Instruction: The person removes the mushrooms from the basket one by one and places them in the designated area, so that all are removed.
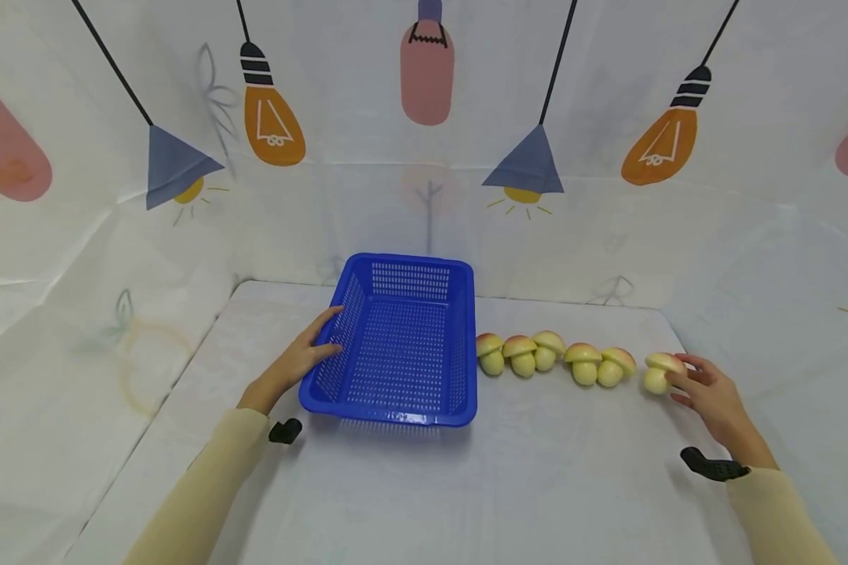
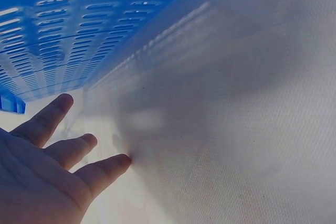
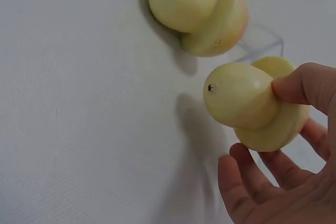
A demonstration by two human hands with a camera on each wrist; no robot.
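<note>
A blue plastic basket (image 1: pixel 396 345) with slotted walls stands left of centre in the head view. My left hand (image 1: pixel 300 361) rests at its left side, thumb and index finger laid over the rim. Three straight, spread fingers (image 2: pixel 71 150) reach out beneath the basket wall in the left wrist view. On the right, my right hand (image 1: pixel 710 400) pinches a pale yellow toy mushroom (image 3: pixel 241 98) with a reddish cap, thumb on one side and fingers on the other. Several matching toy mushrooms (image 1: pixel 523 357) lie in a row between the basket and this hand.
A white cloth covers the table (image 1: pixel 537 486). Behind it hangs a white backdrop (image 1: pixel 367 204) printed with lamps and bulbs. Black wrist straps (image 1: pixel 714 464) show at both sleeves.
</note>
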